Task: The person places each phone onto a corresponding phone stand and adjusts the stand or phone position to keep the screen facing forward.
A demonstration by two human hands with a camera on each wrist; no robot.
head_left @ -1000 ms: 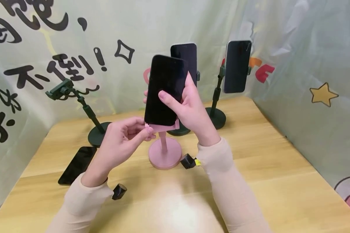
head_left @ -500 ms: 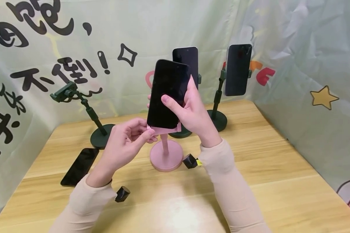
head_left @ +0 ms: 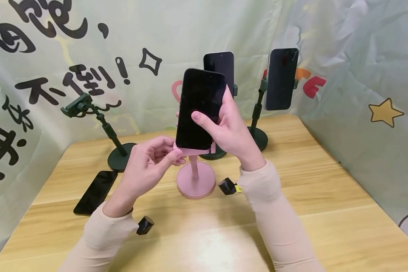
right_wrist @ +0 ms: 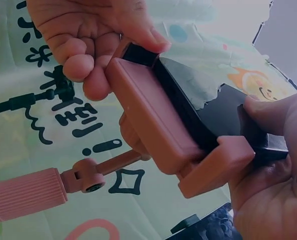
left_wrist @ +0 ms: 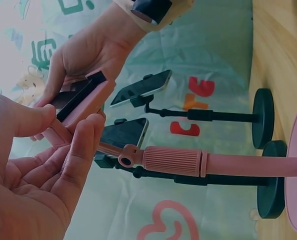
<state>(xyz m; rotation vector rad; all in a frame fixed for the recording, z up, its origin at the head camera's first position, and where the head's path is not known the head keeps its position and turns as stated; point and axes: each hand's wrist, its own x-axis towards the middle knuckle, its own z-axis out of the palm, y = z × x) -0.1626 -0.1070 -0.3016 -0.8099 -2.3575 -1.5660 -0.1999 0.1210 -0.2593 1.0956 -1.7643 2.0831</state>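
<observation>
A black smartphone point(head_left: 200, 92) stands nearly upright at the pink clamp of a phone stand point(head_left: 196, 181). My right hand point(head_left: 234, 136) grips this phone from its right side, thumb across the screen and other fingers mostly hidden behind it. With thumb and fingers, my left hand point(head_left: 144, 164) pinches the left end of the clamp. In the right wrist view, the pink clamp point(right_wrist: 148, 112) has its jaws spread, and the phone's lower edge lies along it, between the two ends. The left wrist view shows the ribbed pink stem point(left_wrist: 172, 161) below the clamp's joint.
Two dark green stands at the back hold phones, a partly hidden one point(head_left: 222, 62) and another to the right point(head_left: 281, 79). A green stand with a bare clamp point(head_left: 78, 105) is at left. Another black phone point(head_left: 96, 192) lies flat on the wooden table point(head_left: 326, 211).
The head view has shifted slightly, so the whole scene sits a little further right. Both hands keep their holds on the phone and clamp, with no clear movement between them.
</observation>
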